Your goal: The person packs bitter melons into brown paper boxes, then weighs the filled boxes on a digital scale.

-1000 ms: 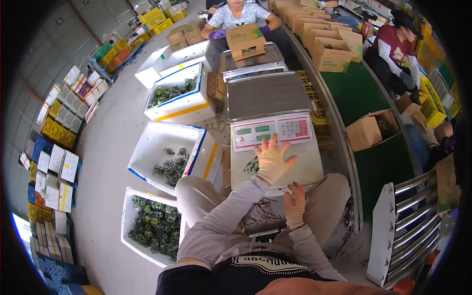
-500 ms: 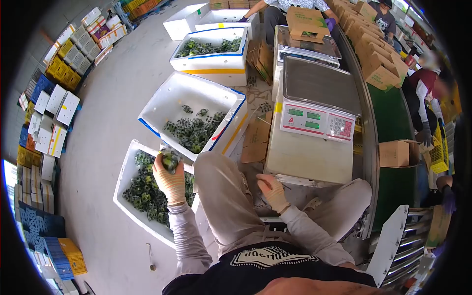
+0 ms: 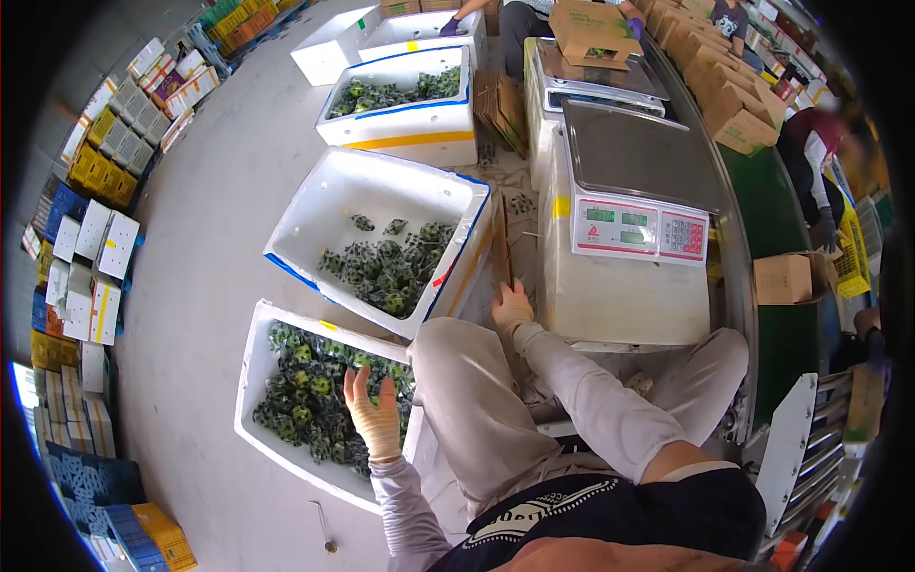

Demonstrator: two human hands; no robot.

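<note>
My left hand point(image 3: 376, 419), in a pale knit glove with bare fingertips, is open with fingers apart over a white foam box point(image 3: 250, 381). That box holds many small green bundles point(image 3: 303, 386) in shiny wrap, whose kind I cannot make out. My right hand point(image 3: 513, 309), gloved the same way, grips the lower edge of a flattened cardboard carton point(image 3: 502, 243). The carton stands nearly edge-on between a second foam box point(image 3: 315, 195) and the scale stand point(image 3: 620, 300). More green bundles point(image 3: 391, 267) lie in that second box.
A digital scale point(image 3: 639, 162) tops the stand. Beyond it, an open carton point(image 3: 593, 33) sits on another scale. Cartons point(image 3: 739, 114) line a green conveyor point(image 3: 767, 200) at right. Co-workers are behind and at right. Crates and foam boxes point(image 3: 114, 243) are stacked at left.
My left hand has let go of a green bundle and lowered over the near box. My right hand has reached forward to the flattened carton, which now stands more upright.
</note>
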